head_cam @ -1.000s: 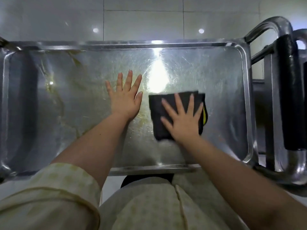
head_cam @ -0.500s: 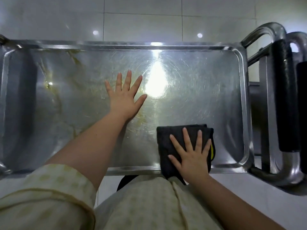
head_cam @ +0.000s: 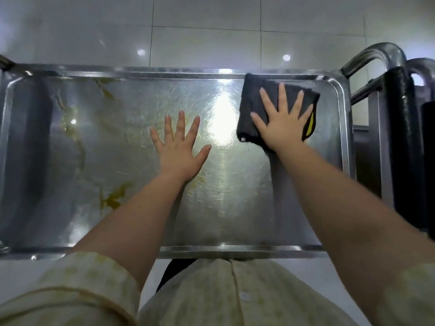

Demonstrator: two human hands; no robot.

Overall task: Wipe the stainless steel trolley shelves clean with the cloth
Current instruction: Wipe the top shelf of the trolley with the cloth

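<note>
Right hand [head_cam: 282, 123]: flat, fingers straight and spread, pressing down on the cloth [head_cam: 253, 102] at the far right corner of the shelf [head_cam: 235, 203].
Left hand [head_cam: 179, 151]: flat, fingers spread, palm down on bare metal near the middle of the shelf, holding nothing.
Hands together: apart, both on the shelf, the right one farther away and nearer the shelf's right end.
Cloth: dark and folded, pinned under the right hand. Its far edge laps onto the shelf's far rim, and a yellow strip [head_cam: 310, 125] shows along its right side.
Shelf: shallow steel tray with rounded corners and a raised rim, its surface scuffed with swirl marks.
Glare [head_cam: 221, 123]: bright patch on the shelf between the two hands.
Stains [head_cam: 113, 198]: yellowish streaks across the shelf's left half, darkest in a blotch towards the near rim.
Handle [head_cam: 374, 55]: curved steel tube past the shelf's right end, with a black grip [head_cam: 397, 137] beside it.
Floor [head_cam: 204, 43]: pale tiles beyond the shelf's far rim.
Sleeve [head_cam: 70, 290]: pale checked fabric at the shelf's near rim.
</note>
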